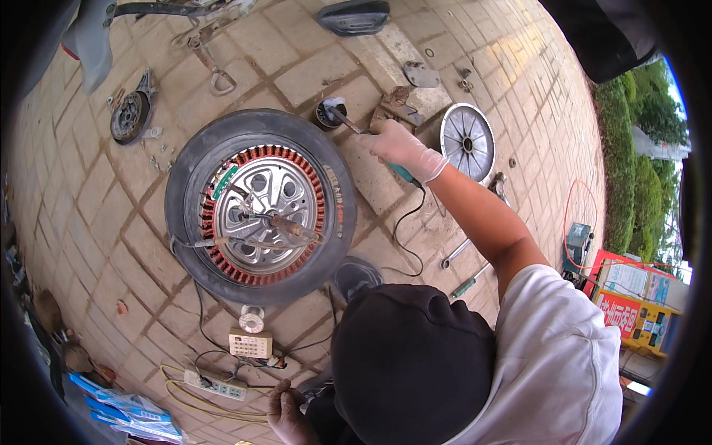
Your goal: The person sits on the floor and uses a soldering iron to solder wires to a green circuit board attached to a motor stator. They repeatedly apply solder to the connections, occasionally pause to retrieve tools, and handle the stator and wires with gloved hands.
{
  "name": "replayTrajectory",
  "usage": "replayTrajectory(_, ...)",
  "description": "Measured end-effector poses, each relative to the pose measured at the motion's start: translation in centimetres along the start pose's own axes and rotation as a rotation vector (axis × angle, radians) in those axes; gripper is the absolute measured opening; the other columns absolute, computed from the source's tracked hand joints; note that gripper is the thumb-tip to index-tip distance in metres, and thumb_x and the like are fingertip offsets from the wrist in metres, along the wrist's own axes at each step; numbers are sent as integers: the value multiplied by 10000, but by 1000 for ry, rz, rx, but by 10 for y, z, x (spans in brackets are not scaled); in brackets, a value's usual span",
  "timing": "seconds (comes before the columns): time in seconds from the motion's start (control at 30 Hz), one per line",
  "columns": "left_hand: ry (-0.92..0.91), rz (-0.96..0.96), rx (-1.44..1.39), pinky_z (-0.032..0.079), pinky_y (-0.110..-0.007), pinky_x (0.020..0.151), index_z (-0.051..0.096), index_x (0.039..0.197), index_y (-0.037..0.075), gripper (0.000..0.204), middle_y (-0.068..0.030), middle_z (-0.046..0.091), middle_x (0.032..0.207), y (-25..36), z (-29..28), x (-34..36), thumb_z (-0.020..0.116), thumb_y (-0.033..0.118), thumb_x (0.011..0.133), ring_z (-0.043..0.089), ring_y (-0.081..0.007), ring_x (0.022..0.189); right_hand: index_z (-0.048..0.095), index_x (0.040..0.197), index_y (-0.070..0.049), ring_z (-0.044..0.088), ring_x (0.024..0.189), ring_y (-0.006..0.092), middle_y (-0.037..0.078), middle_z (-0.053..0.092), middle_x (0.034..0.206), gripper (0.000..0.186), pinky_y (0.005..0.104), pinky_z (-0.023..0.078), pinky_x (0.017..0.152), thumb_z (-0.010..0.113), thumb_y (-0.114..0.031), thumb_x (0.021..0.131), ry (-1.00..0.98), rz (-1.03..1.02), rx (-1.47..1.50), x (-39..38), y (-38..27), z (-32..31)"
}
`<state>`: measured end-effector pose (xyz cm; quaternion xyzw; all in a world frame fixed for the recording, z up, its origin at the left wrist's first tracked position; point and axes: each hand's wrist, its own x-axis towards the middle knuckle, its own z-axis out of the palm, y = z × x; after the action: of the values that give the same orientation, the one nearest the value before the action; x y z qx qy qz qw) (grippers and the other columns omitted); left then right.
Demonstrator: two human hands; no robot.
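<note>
My right hand (404, 148), in a thin pale glove, is closed round the soldering iron (401, 173), which has a teal handle and a black cord. The iron's metal end reaches into a small dark tin (327, 113) holding whitish stuff. Left of it lies a hub motor wheel (259, 205) with a black tyre, a ring of copper windings and a green circuit board (225, 182). Cables rest across its hub. My left hand (289, 417) is low in view, its fingers curled together; what they hold, if anything, is hidden. A rounded black cloth shape (411, 363) covers the lower middle.
A silver motor cover (467, 141) lies beyond my right arm, near a wrench (456, 253) and screwdriver (464, 288). Below the wheel are a wire spool (252, 319), a beige box (251, 345) and a power strip (215, 386). A brake part (130, 117) lies far left.
</note>
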<state>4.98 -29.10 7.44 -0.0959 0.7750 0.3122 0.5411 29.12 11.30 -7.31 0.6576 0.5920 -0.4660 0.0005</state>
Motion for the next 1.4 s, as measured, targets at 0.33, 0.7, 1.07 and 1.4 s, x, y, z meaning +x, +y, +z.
replayTrajectory(0.33, 36, 6, -37, 444, -286, 746, 585, 1215, -50, 355, -41, 590, 837, -2, 2, -2, 522, 183, 955, 529, -142, 789, 617, 967, 26, 567, 608, 124, 47, 593, 782, 388, 248, 463, 545, 674, -345, 867, -157, 23, 322, 8, 20, -16)
replayTrajectory(0.7, 11, 138, 72, 457, -275, 721, 592, 1187, -52, 323, -42, 587, 817, -10, -1, -2, 518, 155, 951, 533, -134, 758, 584, 1162, -43, 616, 679, 150, 37, 650, 850, 326, 269, 490, 586, 497, -301, 983, -516, 231, 1038, -2, 9, -22)
replayTrajectory(1.07, 29, 8, -135, 421, -267, 704, 608, 1113, -46, 282, -17, 536, 775, -7, -6, -5, 499, 164, 961, 486, -121, 737, 606, 1055, 12, 629, 785, 189, 85, 632, 882, 240, 309, 504, 619, 537, -198, 962, -299, 25, 838, -38, 3, -19)
replayTrajectory(1.4, 35, 38, -110, 422, -261, 709, 585, 1184, -42, 332, -23, 538, 797, -22, -26, 1, 495, 204, 979, 488, -123, 745, 620, 1124, -2, 584, 762, 112, 60, 627, 910, 365, 279, 497, 693, 617, -286, 894, 137, -14, 133, -86, 19, -4)
